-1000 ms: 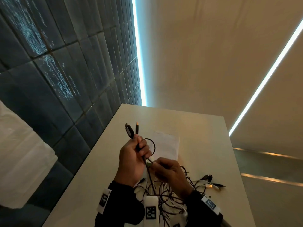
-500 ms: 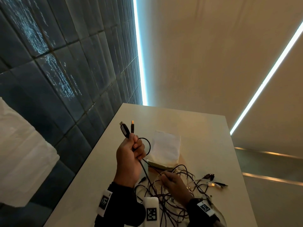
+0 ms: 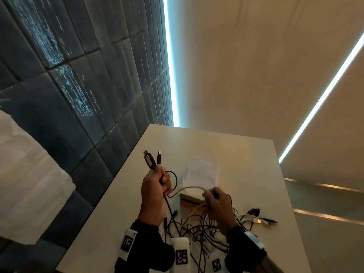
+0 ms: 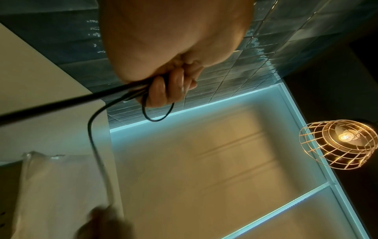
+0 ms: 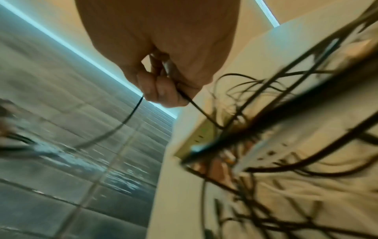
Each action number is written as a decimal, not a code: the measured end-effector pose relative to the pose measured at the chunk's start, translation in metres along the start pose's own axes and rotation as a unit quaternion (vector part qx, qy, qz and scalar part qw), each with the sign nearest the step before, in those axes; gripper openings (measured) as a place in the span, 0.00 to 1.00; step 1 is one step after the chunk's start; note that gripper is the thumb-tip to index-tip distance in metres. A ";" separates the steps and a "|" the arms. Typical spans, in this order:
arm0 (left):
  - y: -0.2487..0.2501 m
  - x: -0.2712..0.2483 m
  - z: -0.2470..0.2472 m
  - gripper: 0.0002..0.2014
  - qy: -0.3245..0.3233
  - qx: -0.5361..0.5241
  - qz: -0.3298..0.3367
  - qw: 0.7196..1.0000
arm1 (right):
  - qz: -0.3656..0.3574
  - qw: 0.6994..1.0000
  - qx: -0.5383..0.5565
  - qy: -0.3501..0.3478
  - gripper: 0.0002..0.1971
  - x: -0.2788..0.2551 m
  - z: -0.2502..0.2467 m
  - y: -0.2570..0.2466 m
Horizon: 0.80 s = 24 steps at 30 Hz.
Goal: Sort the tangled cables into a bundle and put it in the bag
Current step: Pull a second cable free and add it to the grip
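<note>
My left hand [image 3: 157, 182] is raised above the table and grips black cables [image 4: 126, 93]; two plug ends [image 3: 152, 160] stick up out of the fist and a small loop [image 3: 173, 178] hangs beside it. A thin dark cable [image 3: 187, 189] arcs from that fist to my right hand [image 3: 213, 196], which pinches it [image 5: 163, 90] just above the pile. The tangled cables [image 3: 197, 229], black and white, lie on the table near me. Behind the hands lies a flat white bag [image 3: 202, 173].
The pale table [image 3: 246, 154] ends at a dark tiled wall [image 3: 78, 85] on the left. Loose plugs [image 3: 260, 218] lie to the right of the pile. White tagged blocks [image 3: 180, 253] sit at the near edge. A caged lamp [image 4: 339, 142] hangs overhead.
My right hand dipped into the pile, then rose towards the bag with a thin cable pinched, drawing it out in an arc. The left hand kept its grip and barely moved.
</note>
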<state>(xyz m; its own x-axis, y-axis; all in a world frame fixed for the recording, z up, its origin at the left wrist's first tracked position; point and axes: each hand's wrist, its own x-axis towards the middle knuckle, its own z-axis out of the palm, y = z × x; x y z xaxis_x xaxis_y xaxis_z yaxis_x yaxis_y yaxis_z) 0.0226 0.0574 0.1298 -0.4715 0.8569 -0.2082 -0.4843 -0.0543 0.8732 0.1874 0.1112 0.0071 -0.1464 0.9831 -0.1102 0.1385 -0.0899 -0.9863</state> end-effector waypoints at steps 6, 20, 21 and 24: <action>-0.012 -0.005 0.017 0.14 0.017 0.057 -0.041 0.997 | -0.091 0.981 0.137 -0.105 0.07 -0.020 0.006 -0.089; -0.002 -0.006 0.022 0.16 -0.040 -0.077 -0.024 0.996 | -0.069 0.972 0.083 -0.207 0.16 -0.030 0.006 -0.007; -0.001 -0.005 0.020 0.16 -0.040 -0.071 -0.020 0.996 | -0.067 0.974 0.073 -0.202 0.16 -0.028 0.005 0.005; -0.001 -0.005 0.017 0.16 -0.041 -0.050 -0.009 0.998 | -0.057 0.977 0.047 -0.198 0.15 -0.024 0.006 0.028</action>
<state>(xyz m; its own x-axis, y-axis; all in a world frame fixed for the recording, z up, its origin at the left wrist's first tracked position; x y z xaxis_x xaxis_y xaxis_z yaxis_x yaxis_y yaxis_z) 0.0386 0.0617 0.1372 -0.4020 0.8972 -0.1827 -0.5654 -0.0863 0.8203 0.1885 0.0842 -0.0186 -0.5258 0.8504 -0.0188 0.0110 -0.0153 -0.9998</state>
